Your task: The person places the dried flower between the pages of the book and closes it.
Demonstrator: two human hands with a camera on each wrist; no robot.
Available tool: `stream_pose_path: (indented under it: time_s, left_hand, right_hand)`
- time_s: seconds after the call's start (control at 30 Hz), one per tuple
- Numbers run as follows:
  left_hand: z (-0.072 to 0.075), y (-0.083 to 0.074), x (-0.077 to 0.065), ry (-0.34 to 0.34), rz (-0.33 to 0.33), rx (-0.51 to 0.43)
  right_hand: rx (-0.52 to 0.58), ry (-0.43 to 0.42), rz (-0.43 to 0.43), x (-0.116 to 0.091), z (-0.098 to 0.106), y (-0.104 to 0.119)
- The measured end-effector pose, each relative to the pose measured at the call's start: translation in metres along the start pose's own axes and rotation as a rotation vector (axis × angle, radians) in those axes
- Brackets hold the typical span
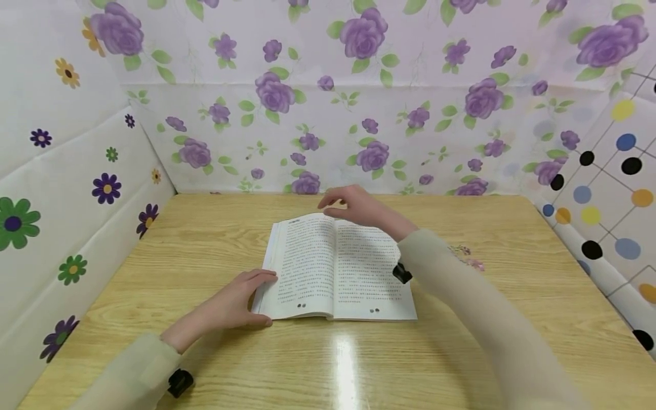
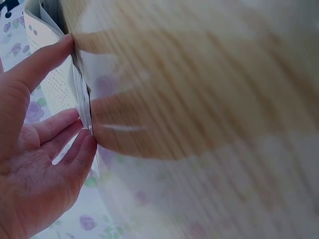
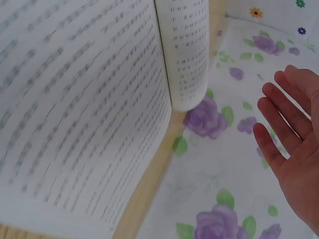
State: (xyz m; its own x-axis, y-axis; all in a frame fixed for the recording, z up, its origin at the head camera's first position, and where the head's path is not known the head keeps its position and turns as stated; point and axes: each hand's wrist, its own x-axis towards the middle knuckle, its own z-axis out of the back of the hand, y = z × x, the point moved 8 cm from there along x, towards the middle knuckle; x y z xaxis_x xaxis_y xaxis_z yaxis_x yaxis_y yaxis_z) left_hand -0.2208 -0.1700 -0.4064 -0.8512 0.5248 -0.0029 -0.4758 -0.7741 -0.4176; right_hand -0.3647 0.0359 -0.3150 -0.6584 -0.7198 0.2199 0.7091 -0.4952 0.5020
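Observation:
An open book with printed pages lies flat on the wooden table. My left hand rests along its left edge, thumb near the lower left corner and fingers spread over the margin. In the left wrist view, the fingertips of the left hand touch the edges of the book's stacked pages. Above the top of the book, near the spine, my right hand hovers with loosely bent fingers. The right wrist view shows the right hand holding nothing, apart from the printed page.
The wooden table extends around the book. A purple-flowered sheet covers the back, with a daisy-print sheet on the left and a dotted one on the right. A small pink flower print shows beside the right sleeve.

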Motion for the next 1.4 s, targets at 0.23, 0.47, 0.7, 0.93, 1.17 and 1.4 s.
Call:
stream_pose_path:
  time_s: [0.23, 0.47, 0.7, 0.93, 1.17, 1.4]
  left_hand:
    - [0.001, -0.002, -0.002, 0.006, 0.007, -0.007]
    - [0.000, -0.002, -0.002, 0.024, 0.006, 0.005]
    - [-0.002, 0.001, -0.001, 0.028, 0.005, 0.013]
    - [-0.001, 0.001, -0.001, 0.027, 0.004, 0.004]
    - [0.000, 0.003, -0.001, 0.023, -0.005, 0.004]
    - [0.003, 0.003, -0.002, 0.025, -0.003, 0.000]
  right_hand:
    - [0.037, -0.108, -0.051, -0.037, 0.022, -0.023]
    - [0.044, -0.119, -0.158, -0.075, 0.036, -0.049]
    - [0.015, -0.167, -0.194, -0.108, 0.050, -0.071]
    - [-0.026, -0.192, -0.270, -0.143, 0.064, -0.098]
    - [-0.057, -0.201, -0.301, -0.170, 0.075, -0.118]
    - [-0.105, -0.222, -0.335, -0.192, 0.082, -0.129]
